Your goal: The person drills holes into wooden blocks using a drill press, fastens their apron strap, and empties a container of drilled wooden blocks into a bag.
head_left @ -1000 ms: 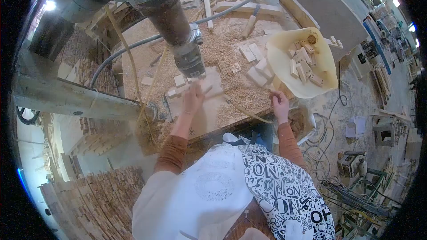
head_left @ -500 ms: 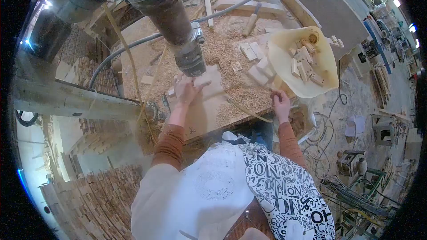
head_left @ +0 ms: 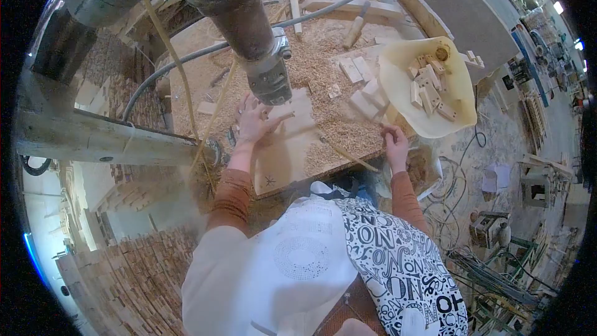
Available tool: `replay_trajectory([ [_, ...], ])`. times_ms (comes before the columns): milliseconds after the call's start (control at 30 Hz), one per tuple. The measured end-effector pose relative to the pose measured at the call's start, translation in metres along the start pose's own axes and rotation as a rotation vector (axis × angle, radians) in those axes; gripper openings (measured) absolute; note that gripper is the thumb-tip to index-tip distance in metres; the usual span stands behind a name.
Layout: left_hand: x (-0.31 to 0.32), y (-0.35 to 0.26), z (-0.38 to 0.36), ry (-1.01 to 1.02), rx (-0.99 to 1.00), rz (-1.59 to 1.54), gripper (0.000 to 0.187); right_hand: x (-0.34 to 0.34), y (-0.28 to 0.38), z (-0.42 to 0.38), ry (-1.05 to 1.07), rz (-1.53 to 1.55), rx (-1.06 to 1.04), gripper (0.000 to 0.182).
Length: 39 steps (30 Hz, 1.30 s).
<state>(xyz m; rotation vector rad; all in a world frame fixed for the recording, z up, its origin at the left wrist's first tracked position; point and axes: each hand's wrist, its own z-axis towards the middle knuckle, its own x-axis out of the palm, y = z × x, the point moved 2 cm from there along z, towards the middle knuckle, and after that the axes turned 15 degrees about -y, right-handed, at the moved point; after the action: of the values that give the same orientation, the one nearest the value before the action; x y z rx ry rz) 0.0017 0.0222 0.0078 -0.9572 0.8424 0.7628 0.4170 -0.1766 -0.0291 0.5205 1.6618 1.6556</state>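
Note:
My left hand is beside the lower end of the machine's spindle head. Its fingers are spread and the thumb points right, towards a pale wooden board under the head. Part of the fingertips is hidden, and no held piece shows. At the right front edge of the worktable, my right hand has its fingers curled together; whatever may be between them is too small to make out. Just above it sits a cream-coloured basin with several drilled wooden blocks inside.
Wood shavings cover much of the worktable. Loose flat blocks lie left of the basin. A handled tool lies farther back. A grey hose crosses over the table, and a thick metal arm extends from the left.
My left hand has shifted slightly left, away from the spot under the spindle head, and its fingers have spread. My right hand stays at the table edge.

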Motion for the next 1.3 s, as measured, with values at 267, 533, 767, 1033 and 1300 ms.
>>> replay_trajectory([
  [267, -0.002, -0.004, -0.002, -0.059, 0.023, 0.114, 0.051, 0.000, 0.000, 0.000, -0.001, 0.027, 0.006, 0.023],
  [533, 0.004, 0.003, -0.003, -0.175, 0.070, -0.042, 0.042, 0.000, 0.004, -0.001, -0.008, 0.020, 0.027, 0.024],
  [767, 0.004, 0.002, -0.002, -0.177, 0.076, -0.093, 0.044, -0.001, -0.003, 0.000, -0.020, -0.025, -0.023, 0.023],
  [1033, 0.002, 0.000, -0.003, -0.158, 0.071, 0.027, 0.043, 0.000, -0.003, 0.000, -0.023, -0.026, -0.026, 0.021],
  [1300, 0.006, 0.003, -0.003, -0.233, 0.114, -0.031, 0.039, -0.001, 0.001, 0.000, -0.019, -0.041, -0.020, 0.021],
])
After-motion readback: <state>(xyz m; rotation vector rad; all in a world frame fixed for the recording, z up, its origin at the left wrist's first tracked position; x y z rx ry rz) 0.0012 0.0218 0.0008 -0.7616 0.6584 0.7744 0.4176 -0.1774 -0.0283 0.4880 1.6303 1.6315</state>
